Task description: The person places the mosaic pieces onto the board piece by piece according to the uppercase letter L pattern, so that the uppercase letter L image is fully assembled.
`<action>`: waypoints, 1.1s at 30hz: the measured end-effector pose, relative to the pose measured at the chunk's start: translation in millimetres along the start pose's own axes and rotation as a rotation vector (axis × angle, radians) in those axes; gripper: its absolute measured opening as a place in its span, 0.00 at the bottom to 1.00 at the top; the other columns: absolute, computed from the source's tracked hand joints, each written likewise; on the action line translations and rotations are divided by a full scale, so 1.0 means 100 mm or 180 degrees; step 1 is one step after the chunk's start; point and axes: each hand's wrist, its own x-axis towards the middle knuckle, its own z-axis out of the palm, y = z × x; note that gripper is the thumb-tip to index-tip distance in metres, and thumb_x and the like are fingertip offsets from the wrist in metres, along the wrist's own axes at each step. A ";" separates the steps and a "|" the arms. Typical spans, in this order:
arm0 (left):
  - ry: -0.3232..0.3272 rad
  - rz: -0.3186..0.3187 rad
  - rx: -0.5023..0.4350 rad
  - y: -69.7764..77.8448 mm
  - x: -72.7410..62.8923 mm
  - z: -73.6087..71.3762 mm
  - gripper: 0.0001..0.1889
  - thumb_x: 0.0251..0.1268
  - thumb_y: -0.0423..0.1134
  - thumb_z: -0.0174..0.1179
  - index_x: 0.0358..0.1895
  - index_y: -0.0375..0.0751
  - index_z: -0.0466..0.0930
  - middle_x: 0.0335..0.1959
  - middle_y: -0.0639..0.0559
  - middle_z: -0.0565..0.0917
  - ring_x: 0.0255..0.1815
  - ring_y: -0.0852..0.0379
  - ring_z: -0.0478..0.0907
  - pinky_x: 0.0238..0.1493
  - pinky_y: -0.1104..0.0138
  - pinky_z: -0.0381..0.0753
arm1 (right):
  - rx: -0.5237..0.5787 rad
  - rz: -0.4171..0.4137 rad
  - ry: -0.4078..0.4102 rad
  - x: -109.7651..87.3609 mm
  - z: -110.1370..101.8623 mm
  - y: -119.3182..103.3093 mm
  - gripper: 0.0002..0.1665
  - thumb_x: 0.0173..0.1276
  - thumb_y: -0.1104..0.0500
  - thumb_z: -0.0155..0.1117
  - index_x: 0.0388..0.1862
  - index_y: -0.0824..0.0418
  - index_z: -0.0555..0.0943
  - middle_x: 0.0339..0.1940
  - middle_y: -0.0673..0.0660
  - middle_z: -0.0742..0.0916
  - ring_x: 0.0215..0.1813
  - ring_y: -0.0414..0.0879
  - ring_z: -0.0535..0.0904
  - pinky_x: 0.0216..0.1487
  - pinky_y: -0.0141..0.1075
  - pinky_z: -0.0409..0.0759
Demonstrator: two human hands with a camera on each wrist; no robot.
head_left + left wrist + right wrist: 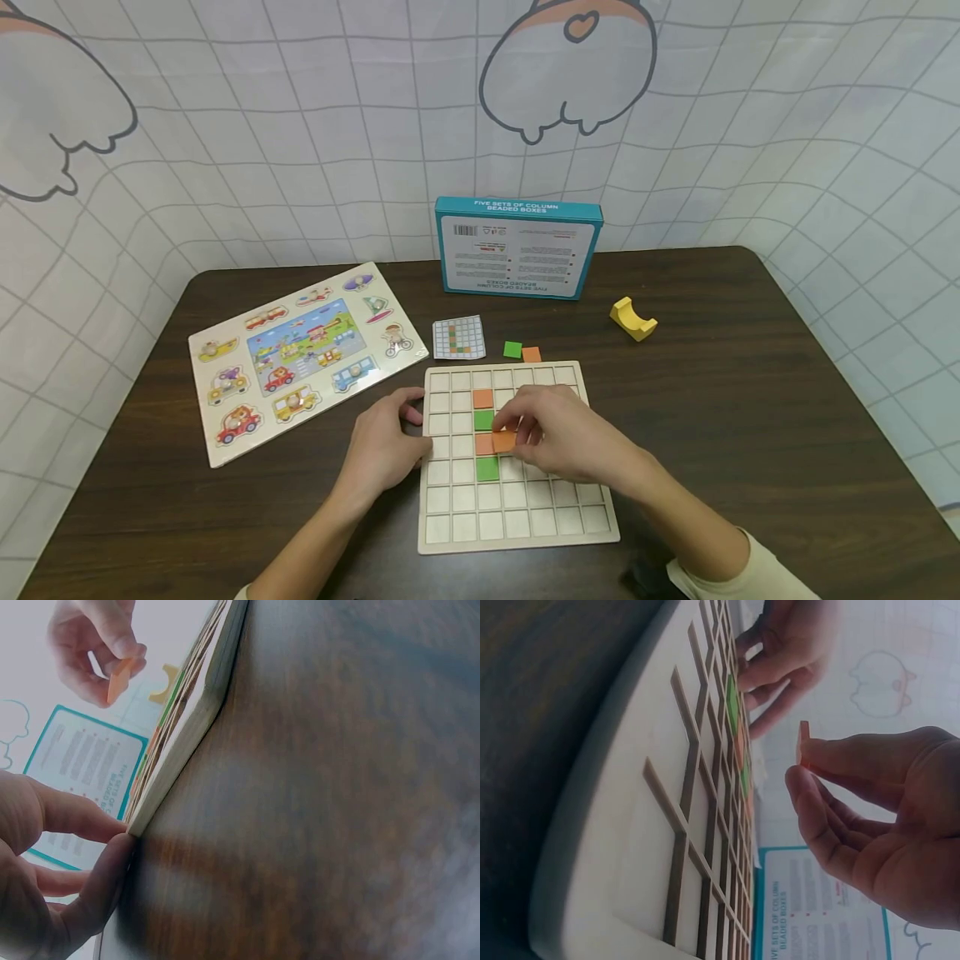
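A wooden grid board lies on the dark table. One column of it bears orange and green square tiles in turn, the lowest a green tile. My right hand pinches an orange square tile between thumb and fingertips. In the right wrist view that tile is edge-on, raised off the grid. At the board's left edge, my left hand holds the rim with thumb and fingers, and the left wrist view shows the fingertips meeting at the board's edge.
Beyond the board lie a loose green tile, a loose orange tile and a pattern card. A teal box stands behind them. A picture puzzle lies left, a yellow curved block right.
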 end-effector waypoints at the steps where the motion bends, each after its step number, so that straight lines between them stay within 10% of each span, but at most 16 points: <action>1: 0.0002 -0.0004 -0.0007 0.00 0.00 0.00 0.36 0.41 0.27 0.64 0.64 0.39 0.81 0.39 0.49 0.84 0.35 0.54 0.76 0.32 0.66 0.73 | 0.0003 -0.0008 -0.0005 0.00 0.01 0.00 0.16 0.60 0.67 0.76 0.47 0.57 0.90 0.35 0.46 0.86 0.34 0.38 0.79 0.37 0.30 0.80; 33: 0.0065 0.0013 0.0054 -0.02 0.00 0.02 0.34 0.43 0.27 0.66 0.63 0.40 0.82 0.39 0.50 0.85 0.38 0.53 0.77 0.36 0.65 0.73 | -0.0108 -0.0242 -0.0118 -0.04 0.21 -0.07 0.14 0.56 0.71 0.71 0.40 0.58 0.89 0.32 0.48 0.85 0.30 0.34 0.76 0.38 0.29 0.76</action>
